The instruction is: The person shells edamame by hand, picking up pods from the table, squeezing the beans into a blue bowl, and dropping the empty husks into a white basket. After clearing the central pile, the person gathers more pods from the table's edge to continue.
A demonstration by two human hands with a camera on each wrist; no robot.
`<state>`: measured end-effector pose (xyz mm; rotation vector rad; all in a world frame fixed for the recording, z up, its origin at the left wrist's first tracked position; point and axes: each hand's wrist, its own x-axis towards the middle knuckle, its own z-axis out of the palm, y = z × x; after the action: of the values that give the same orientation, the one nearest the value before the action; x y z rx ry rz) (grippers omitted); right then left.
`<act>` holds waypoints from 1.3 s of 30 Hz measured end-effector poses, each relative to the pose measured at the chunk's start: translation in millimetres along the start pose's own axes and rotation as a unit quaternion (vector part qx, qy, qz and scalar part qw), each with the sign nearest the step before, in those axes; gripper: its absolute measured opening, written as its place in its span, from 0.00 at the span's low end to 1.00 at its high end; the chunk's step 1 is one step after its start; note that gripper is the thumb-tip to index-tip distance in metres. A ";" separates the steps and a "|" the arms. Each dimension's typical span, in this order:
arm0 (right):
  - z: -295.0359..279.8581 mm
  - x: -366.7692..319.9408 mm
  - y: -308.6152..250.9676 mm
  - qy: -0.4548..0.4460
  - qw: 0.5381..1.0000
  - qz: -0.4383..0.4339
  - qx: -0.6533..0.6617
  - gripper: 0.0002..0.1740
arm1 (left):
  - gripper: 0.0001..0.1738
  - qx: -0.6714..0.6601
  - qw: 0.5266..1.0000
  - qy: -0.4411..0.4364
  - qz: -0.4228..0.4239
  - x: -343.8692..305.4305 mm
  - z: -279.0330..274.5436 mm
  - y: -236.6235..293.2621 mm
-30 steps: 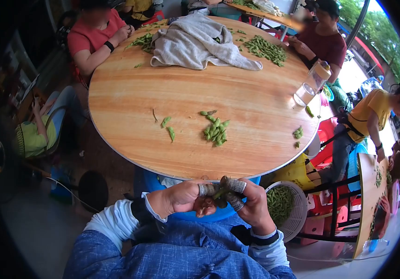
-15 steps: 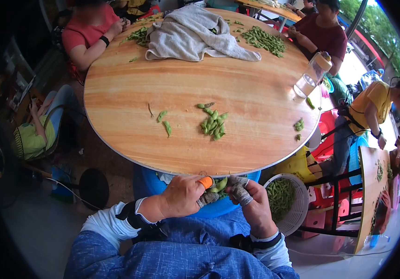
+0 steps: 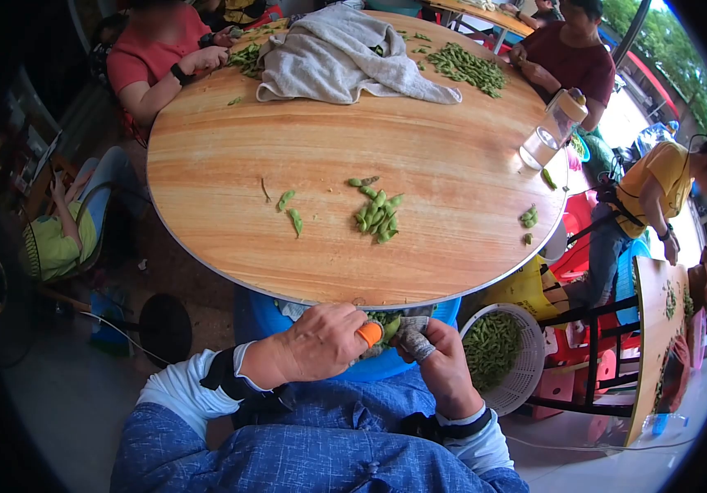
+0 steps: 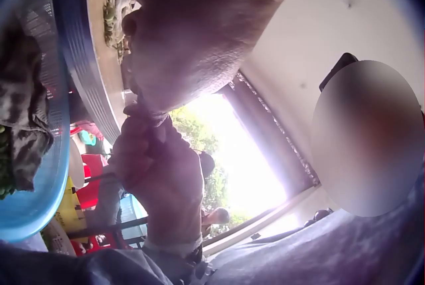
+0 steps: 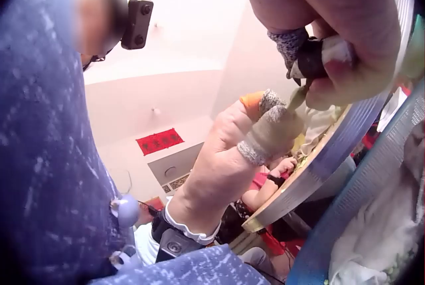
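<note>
Both hands meet over the blue basin (image 3: 445, 319) at the near table edge. My left hand (image 3: 316, 343), with an orange finger cover (image 3: 370, 333) and grey wrapped fingers, pinches a green soybean pod (image 3: 391, 329). At the pod's other end, my right hand (image 3: 449, 370) holds it between thumb and finger, both wrapped in worn grey covers. The right wrist view shows the pod (image 5: 297, 97) bridging the left fingertips and the right thumb. In the left wrist view, the left hand (image 4: 192, 32) covers the pod.
A small pile of pods (image 3: 378, 215) lies on the round wooden table (image 3: 230, 164). Farther back are a grey towel (image 3: 345, 62), more pods (image 3: 467, 70) and a bottle (image 3: 551, 131). A white basket (image 3: 534, 374) of pods stands right. Other people sit around.
The left hand has turned over, its back now uppermost and the orange cover showing. The dark clump earlier between the hands is no longer visible; a green pod is there.
</note>
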<state>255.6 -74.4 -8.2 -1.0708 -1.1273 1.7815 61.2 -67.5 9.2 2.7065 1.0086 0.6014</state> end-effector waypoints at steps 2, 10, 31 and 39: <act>-0.3 0.4 1.8 -0.002 1.000 -0.001 -0.002 0.07 | 0.07 0.000 1.000 0.001 0.008 -0.7 0.8 -0.7; 12.3 3.2 7.0 0.059 0.997 -0.048 -0.003 0.06 | 0.11 -0.027 0.999 0.028 0.005 -10.2 14.5 -3.8; 3.5 17.4 33.4 -0.093 0.981 -0.079 0.153 0.12 | 0.14 -0.708 0.655 0.068 -0.254 -34.1 70.9 -8.9; 7.8 8.3 28.4 -0.046 0.997 -0.065 -0.027 0.09 | 0.18 -0.298 0.920 0.042 -0.250 -10.4 31.0 9.0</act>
<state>241.0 -78.5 -34.7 -0.9334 -1.2770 1.7214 72.8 -82.2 -19.1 1.8210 1.2284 0.7659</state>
